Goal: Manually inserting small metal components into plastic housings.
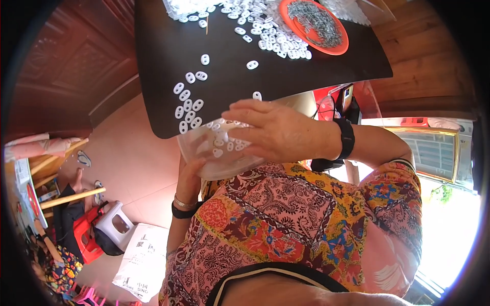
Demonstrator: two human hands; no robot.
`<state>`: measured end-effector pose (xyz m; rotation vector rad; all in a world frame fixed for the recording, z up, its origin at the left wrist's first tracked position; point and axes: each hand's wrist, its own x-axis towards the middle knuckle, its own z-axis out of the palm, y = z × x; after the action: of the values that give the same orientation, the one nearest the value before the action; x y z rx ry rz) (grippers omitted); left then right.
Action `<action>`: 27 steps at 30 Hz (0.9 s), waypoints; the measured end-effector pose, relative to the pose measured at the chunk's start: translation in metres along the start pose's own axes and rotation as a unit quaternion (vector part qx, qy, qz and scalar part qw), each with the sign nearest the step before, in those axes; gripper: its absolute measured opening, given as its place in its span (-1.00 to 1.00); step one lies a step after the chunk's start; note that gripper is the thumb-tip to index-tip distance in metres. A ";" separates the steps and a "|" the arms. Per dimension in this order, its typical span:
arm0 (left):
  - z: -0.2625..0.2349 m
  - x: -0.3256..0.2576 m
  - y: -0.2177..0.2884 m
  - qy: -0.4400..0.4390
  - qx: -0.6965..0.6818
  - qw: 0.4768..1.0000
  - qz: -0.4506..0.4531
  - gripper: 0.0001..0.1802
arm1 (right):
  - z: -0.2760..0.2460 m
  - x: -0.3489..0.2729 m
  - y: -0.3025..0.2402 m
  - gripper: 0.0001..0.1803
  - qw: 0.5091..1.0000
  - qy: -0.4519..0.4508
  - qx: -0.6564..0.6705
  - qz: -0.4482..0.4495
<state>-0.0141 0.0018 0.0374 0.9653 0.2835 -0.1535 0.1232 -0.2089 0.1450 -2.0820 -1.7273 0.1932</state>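
Note:
My left hand (pixel 191 177) grips a clear plastic tub (pixel 224 169) from its side, just below the near edge of the dark table (pixel 224 89). Inside the tub lie several small white oval pieces (pixel 220 136) with two holes each. Over the tub and the table edge reaches my right hand (pixel 286 133), its fingers stretched out and partly hiding the opening. Whether its fingertips touch any piece I cannot tell. Left of it, a loose cluster of the same white pieces (pixel 188 105) sits at the table's corner, and a single piece (pixel 256 95) is close to the knuckles.
A heap of white pieces (pixel 275 41) lies on the far side of the table. Beside it, an orange plate (pixel 339 50) holds many small metal parts. On the floor stand a grey stool (pixel 116 224) and a white sack (pixel 144 260); another person's arm (pixel 51 249) shows at lower left.

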 end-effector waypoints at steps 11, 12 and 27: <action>-0.001 0.002 -0.001 0.000 0.001 1.000 0.005 -0.20 | -0.021 -0.041 0.071 -0.39 0.940 0.167 -0.156 0.254; -0.001 0.003 -0.002 0.000 0.000 1.000 0.006 -0.20 | -0.020 -0.044 0.079 -0.39 0.934 0.172 -0.171 0.263; 0.009 0.007 -0.001 -0.006 0.006 1.000 -0.007 -0.18 | 0.011 -0.019 0.053 -0.39 0.960 0.166 -0.135 0.180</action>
<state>-0.0064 -0.0062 0.0393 0.9741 0.2786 -0.1744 0.1626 -0.2317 0.1108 -2.4462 -1.2248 -0.2908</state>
